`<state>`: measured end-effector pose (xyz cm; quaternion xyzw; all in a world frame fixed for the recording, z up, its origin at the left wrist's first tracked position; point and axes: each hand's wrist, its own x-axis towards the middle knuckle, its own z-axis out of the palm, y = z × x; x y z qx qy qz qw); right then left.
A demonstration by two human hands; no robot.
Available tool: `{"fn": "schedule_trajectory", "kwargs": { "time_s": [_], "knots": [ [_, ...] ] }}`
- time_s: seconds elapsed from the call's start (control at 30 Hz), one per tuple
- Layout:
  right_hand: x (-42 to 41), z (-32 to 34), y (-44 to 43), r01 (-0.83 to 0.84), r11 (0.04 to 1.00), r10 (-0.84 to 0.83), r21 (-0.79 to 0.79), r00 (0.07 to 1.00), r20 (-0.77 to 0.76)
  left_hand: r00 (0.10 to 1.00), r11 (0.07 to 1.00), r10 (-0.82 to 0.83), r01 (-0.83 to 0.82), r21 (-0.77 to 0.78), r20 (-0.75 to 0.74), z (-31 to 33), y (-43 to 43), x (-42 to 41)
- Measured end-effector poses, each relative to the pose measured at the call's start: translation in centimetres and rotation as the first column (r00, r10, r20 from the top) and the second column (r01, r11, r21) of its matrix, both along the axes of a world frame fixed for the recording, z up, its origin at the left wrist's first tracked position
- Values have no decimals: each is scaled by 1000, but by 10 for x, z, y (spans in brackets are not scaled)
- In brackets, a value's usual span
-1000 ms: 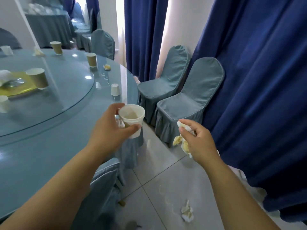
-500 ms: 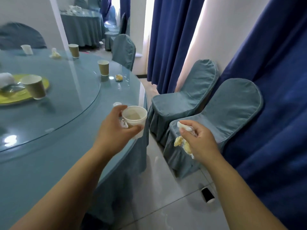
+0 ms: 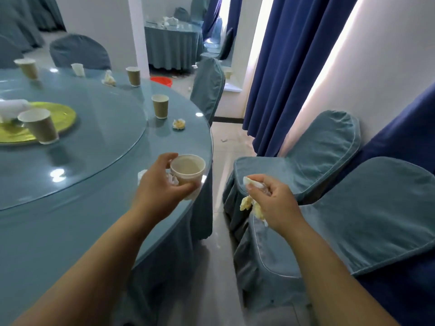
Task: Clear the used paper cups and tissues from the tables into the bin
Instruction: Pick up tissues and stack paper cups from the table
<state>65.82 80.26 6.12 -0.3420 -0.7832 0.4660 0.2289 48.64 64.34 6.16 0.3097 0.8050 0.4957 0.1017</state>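
Note:
My left hand (image 3: 160,187) grips a white paper cup (image 3: 188,171) and a bit of tissue over the near edge of the round blue table (image 3: 70,208). To its right, above a chair seat, my right hand (image 3: 274,203) is closed on crumpled, yellow-stained tissues (image 3: 249,203). Brown paper cups stand on the table: one (image 3: 160,106) near the far right edge, one (image 3: 133,76) behind it, one (image 3: 38,125) on the glass turntable by a yellow plate (image 3: 47,118). A crumpled tissue (image 3: 179,124) lies near the edge, another (image 3: 109,78) further back. A red bin (image 3: 162,81) shows beyond the table.
Two covered chairs (image 3: 306,165) stand at my right against dark blue curtains (image 3: 282,67). Another chair (image 3: 208,88) sits at the table's far edge. A narrow tiled aisle (image 3: 223,147) runs between table and chairs. A second table (image 3: 171,43) stands in the back room.
My view has swung up and left, and more of the table, the far room and the red bin have come into sight. Both hands keep their hold on the cup and tissues.

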Motion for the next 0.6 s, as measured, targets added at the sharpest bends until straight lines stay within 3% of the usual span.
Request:
{"fn": "schedule_trajectory", "kwargs": {
  "time_s": [0.33, 0.6],
  "knots": [
    [-116, -16, 113, -312, 950, 313, -16, 948, 52, 952, 952, 305, -305, -32, -10, -18, 74, -74],
    [-249, -37, 198, -447, 892, 450, -68, 864, 227, 941, 942, 334, -332, -41, 49, -34, 155, -184]
  ]
}}
